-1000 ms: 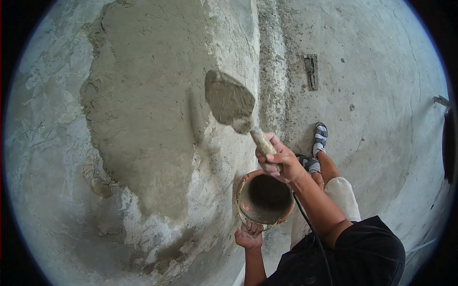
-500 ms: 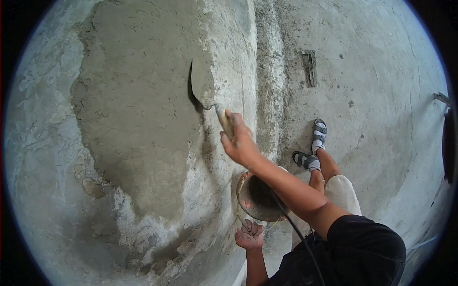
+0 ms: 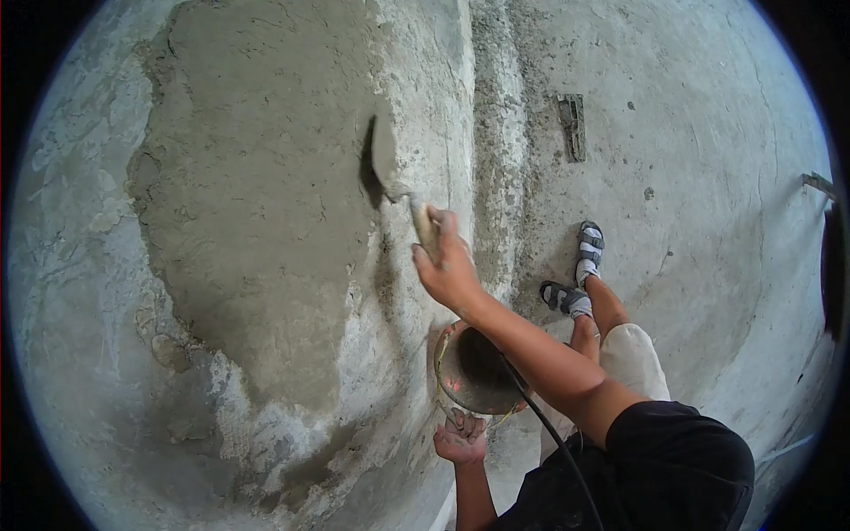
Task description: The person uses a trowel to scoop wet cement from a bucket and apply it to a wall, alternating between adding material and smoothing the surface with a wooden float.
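Observation:
My right hand (image 3: 447,265) is wrapped around the handle of a trowel (image 3: 386,152). The metal blade lies edge-on near the wall, casting a dark shadow along the right edge of a grey mortar patch (image 3: 257,195). Lower down, my left hand (image 3: 460,437) is closed with its fingers curled at the edge of a round bucket (image 3: 462,376), on what looks like its thin handle. The bucket's inside is dark, and my right forearm hides part of its rim, so its contents cannot be made out.
Rough, pale wall surface (image 3: 97,265) surrounds the mortar. To the right is the concrete floor (image 3: 708,159), with a narrow dirty block (image 3: 573,128) lying on it. My sandalled feet (image 3: 580,274) stand near the wall's base. A black cable (image 3: 556,435) runs past my right arm.
The trowel blade has turned to show a narrower face and shifted slightly right. My right hand has moved only a little; my left hand and the bucket have barely shifted.

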A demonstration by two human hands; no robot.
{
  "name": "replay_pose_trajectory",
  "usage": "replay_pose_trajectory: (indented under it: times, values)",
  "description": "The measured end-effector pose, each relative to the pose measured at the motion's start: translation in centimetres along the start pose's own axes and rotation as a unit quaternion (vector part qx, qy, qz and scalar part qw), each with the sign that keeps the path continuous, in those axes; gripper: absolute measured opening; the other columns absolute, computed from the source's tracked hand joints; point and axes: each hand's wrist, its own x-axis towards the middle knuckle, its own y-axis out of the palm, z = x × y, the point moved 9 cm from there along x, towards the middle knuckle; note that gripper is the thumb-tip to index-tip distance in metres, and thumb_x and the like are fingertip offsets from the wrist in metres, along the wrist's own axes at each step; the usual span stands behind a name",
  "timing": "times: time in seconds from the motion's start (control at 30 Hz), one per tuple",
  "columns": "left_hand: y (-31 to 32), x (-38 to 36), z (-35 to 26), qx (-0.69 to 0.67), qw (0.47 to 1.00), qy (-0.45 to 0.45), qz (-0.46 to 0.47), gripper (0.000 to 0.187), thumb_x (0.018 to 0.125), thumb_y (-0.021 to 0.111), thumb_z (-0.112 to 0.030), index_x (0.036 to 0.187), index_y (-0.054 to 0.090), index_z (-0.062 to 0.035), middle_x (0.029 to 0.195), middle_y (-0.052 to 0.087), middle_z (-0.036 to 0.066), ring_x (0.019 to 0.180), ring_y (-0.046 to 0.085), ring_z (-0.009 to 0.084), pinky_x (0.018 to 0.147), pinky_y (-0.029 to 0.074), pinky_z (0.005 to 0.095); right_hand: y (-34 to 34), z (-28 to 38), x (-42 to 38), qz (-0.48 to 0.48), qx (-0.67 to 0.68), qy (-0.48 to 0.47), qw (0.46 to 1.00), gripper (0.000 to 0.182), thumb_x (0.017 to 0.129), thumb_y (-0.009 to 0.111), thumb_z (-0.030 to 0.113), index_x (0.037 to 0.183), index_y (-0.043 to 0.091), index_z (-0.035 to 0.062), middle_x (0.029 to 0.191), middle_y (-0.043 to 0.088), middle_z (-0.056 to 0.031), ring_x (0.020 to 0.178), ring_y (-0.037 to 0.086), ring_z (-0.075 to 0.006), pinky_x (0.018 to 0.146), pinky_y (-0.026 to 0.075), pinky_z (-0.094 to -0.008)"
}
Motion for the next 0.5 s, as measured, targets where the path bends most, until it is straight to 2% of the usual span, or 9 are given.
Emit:
replay_pose_trajectory:
  times: [0.07, 0.1, 0.2, 0.23, 0.3, 0.33, 0.37, 0.43, 0.5]
  values:
    - [-0.2, 0.2, 0.1, -0.001, 1.000, 0.003, -0.003, 0.044, 0.077, 0.051, -0.053, 0.076, 0.041, -0.0108, 0.050, 0.026, -0.004, 0.042, 0.021, 0.0100, 0.050, 0.022, 0.0279, 2.2, 0.5, 0.4, 0.043, 0.031, 0.015, 0.998, 0.052, 0.084, 0.059, 0.008, 0.129, 0.034, 0.0022, 0.113, 0.054, -0.0291, 0.099, 0.057, -0.0453, 0.085, 0.046, -0.0454]
    - [-0.4, 0.4, 0.2, -0.007, 1.000, 0.001, 0.000, 0.044, 0.077, 0.051, -0.053, 0.076, 0.042, -0.0107, 0.050, 0.026, -0.004, 0.042, 0.020, 0.0101, 0.050, 0.021, 0.0278, 2.4, 1.9, -0.4, 0.016, 0.003, -0.057, 0.998, 0.053, 0.084, 0.059, 0.007, 0.130, 0.033, 0.0026, 0.112, 0.053, -0.0288, 0.098, 0.058, -0.0448, 0.083, 0.047, -0.0447]
    - [0.2, 0.4, 0.3, 0.006, 1.000, 0.000, -0.007, 0.044, 0.077, 0.051, -0.053, 0.076, 0.042, -0.0106, 0.050, 0.025, -0.004, 0.043, 0.019, 0.0103, 0.051, 0.021, 0.0274, 3.9, 2.9, -4.7, 0.013, -0.041, -0.158, 0.987, 0.056, 0.084, 0.060, 0.007, 0.132, 0.030, 0.0044, 0.111, 0.052, -0.0271, 0.096, 0.059, -0.0414, 0.081, 0.047, -0.0423]
    - [0.2, 0.3, 0.2, 0.026, 0.999, 0.002, -0.020, 0.044, 0.076, 0.052, -0.053, 0.076, 0.043, -0.0105, 0.050, 0.025, -0.004, 0.043, 0.018, 0.0104, 0.051, 0.021, 0.0271, 3.3, 3.5, -5.9, 0.013, -0.042, -0.157, 0.987, 0.056, 0.084, 0.060, 0.007, 0.132, 0.030, 0.0044, 0.111, 0.052, -0.0271, 0.096, 0.059, -0.0414, 0.081, 0.047, -0.0423]
    - [0.3, 0.4, 0.2, 0.025, 1.000, 0.000, -0.015, 0.044, 0.076, 0.051, -0.054, 0.076, 0.043, -0.0105, 0.050, 0.024, -0.004, 0.043, 0.017, 0.0107, 0.051, 0.021, 0.0272, 2.7, 3.5, -8.0, 0.110, 0.045, -0.073, 0.990, 0.061, 0.084, 0.062, 0.008, 0.134, 0.028, 0.0032, 0.105, 0.052, -0.0190, 0.091, 0.060, -0.0317, 0.079, 0.048, -0.0384]
    - [0.3, 0.5, 0.1, 0.023, 1.000, -0.001, -0.009, 0.044, 0.076, 0.051, -0.054, 0.075, 0.043, -0.0104, 0.050, 0.024, -0.004, 0.043, 0.017, 0.0109, 0.051, 0.021, 0.0273, 1.4, 4.0, -8.7, 0.110, 0.046, -0.074, 0.990, 0.061, 0.084, 0.062, 0.008, 0.134, 0.028, 0.0032, 0.105, 0.052, -0.0190, 0.091, 0.060, -0.0317, 0.079, 0.048, -0.0384]
    - [0.0, 0.7, 0.1, 0.023, 1.000, 0.001, -0.009, 0.044, 0.076, 0.051, -0.054, 0.075, 0.043, -0.0104, 0.050, 0.024, -0.004, 0.043, 0.017, 0.0109, 0.051, 0.021, 0.0273, 0.9, 3.0, -9.4, 0.160, 0.180, 0.025, 0.970, 0.061, 0.085, 0.063, 0.010, 0.135, 0.030, 0.0014, 0.110, 0.050, -0.0175, 0.101, 0.055, -0.0291, 0.086, 0.044, -0.0379]
    - [-0.8, 0.6, 0.5, -0.009, 1.000, -0.013, -0.012, 0.044, 0.076, 0.051, -0.054, 0.075, 0.044, -0.0105, 0.050, 0.023, -0.004, 0.042, 0.016, 0.0113, 0.051, 0.021, 0.0277, 0.5, 1.5, -10.5, 0.208, 0.309, 0.126, 0.919, 0.061, 0.085, 0.063, 0.011, 0.135, 0.031, -0.0004, 0.115, 0.047, -0.0161, 0.112, 0.050, -0.0264, 0.094, 0.040, -0.0374]
    - [-0.8, 0.4, 0.4, -0.004, 1.000, -0.011, -0.018, 0.044, 0.075, 0.051, -0.054, 0.076, 0.044, -0.0103, 0.050, 0.023, -0.004, 0.042, 0.016, 0.0114, 0.051, 0.022, 0.0277, -1.5, 1.5, -9.4, 0.162, 0.286, 0.067, 0.942, 0.061, 0.086, 0.064, 0.013, 0.136, 0.030, -0.0003, 0.115, 0.043, -0.0120, 0.113, 0.045, -0.0198, 0.094, 0.039, -0.0343]
